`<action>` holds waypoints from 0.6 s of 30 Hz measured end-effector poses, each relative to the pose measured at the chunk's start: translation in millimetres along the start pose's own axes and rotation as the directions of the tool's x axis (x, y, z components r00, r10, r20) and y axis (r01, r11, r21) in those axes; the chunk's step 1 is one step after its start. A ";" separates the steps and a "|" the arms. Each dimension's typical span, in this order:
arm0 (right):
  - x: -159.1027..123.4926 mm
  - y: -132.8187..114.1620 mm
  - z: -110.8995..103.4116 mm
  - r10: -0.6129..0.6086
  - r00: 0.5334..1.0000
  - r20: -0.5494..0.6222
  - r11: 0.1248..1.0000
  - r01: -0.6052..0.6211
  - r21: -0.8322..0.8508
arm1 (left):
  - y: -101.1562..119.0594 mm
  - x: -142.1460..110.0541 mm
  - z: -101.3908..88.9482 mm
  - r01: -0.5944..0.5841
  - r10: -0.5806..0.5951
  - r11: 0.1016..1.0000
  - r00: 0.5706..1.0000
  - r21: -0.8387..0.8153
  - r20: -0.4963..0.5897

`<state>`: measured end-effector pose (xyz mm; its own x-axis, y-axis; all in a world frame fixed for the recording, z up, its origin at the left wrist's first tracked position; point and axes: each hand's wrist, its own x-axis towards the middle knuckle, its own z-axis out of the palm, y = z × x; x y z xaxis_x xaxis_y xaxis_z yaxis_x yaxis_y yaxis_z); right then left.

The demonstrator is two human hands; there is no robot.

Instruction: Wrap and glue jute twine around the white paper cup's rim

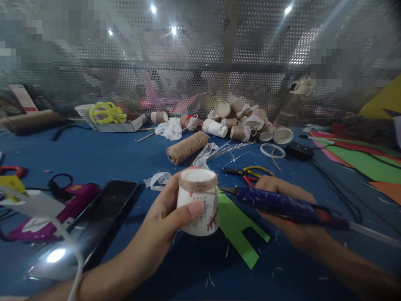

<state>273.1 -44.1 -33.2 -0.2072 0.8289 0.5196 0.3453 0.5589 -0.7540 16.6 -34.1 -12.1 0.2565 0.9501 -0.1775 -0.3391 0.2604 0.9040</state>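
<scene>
My left hand (169,213) is closed around a white paper cup (197,213), which is held upside down. Brown twine (198,183) wraps the cup in a band near its upturned base. Red and dark printing shows on the side facing me. In my right hand (282,196) is a blue hot glue gun (275,202), its nozzle pointing left at the cup's twine band. Whether the tip touches the twine I cannot tell. Beneath and behind the cup lies a green paper cutout (239,230) on the blue table.
A twine roll (188,147) and scissors (247,172) lie beyond the cup. Several twine-wrapped cups (241,119) are heaped at the back. On the left are a phone (90,221) and a magenta glue gun (59,209); coloured paper sheets (360,161) lie at right.
</scene>
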 end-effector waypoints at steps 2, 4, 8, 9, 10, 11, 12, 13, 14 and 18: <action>1.3 -1.2 0.3 0.012 1.000 -0.013 0.999 -0.013 -0.031 | 0.5 -1.4 1.8 -0.005 0.005 1.000 1.000 -0.007 -0.006; 2.1 -1.6 0.8 0.015 1.000 -0.022 0.998 -0.017 -0.057 | 0.7 -1.9 2.9 -0.008 0.008 1.000 1.000 0.000 0.009; 2.5 -0.8 0.6 0.032 0.999 -0.020 0.993 -0.034 -0.114 | 1.7 -2.1 3.0 -0.001 0.001 1.000 1.000 0.010 0.021; 2.6 -0.8 0.3 0.036 0.999 -0.019 0.991 -0.038 -0.126 | 2.1 -2.2 3.0 0.003 -0.003 1.000 1.000 0.015 0.019; 2.6 -1.0 0.1 0.041 0.999 -0.018 0.990 -0.043 -0.134 | 2.5 -2.4 2.9 0.007 -0.007 1.000 1.000 0.019 0.018; 2.6 -1.3 0.0 0.046 0.999 -0.023 0.989 -0.049 -0.139 | 2.9 -2.5 2.9 0.011 -0.011 1.000 1.000 0.023 0.018; 2.7 -1.7 0.0 0.052 0.998 -0.029 0.988 -0.056 -0.144 | 3.2 -2.6 3.0 0.013 -0.014 1.000 1.000 0.023 0.020; 2.8 -2.0 0.1 0.053 0.998 -0.037 0.987 -0.058 -0.149 | 3.4 -2.7 3.2 0.015 -0.015 1.000 1.000 0.021 0.022; 3.0 -2.3 0.3 0.052 0.998 -0.047 0.986 -0.059 -0.155 | 3.5 -2.6 3.4 0.015 -0.016 1.000 1.000 0.019 0.024; 4.4 -2.5 1.8 0.041 0.997 -0.060 0.982 -0.052 -0.179 | 3.5 -2.3 4.7 0.013 -0.014 1.000 0.999 0.023 0.034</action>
<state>269.6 -41.8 -29.7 -0.1370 0.8484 0.5113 0.5140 0.5021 -0.6954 19.1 -36.2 -6.7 0.2917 0.9401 -0.1765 -0.3150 0.2687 0.9103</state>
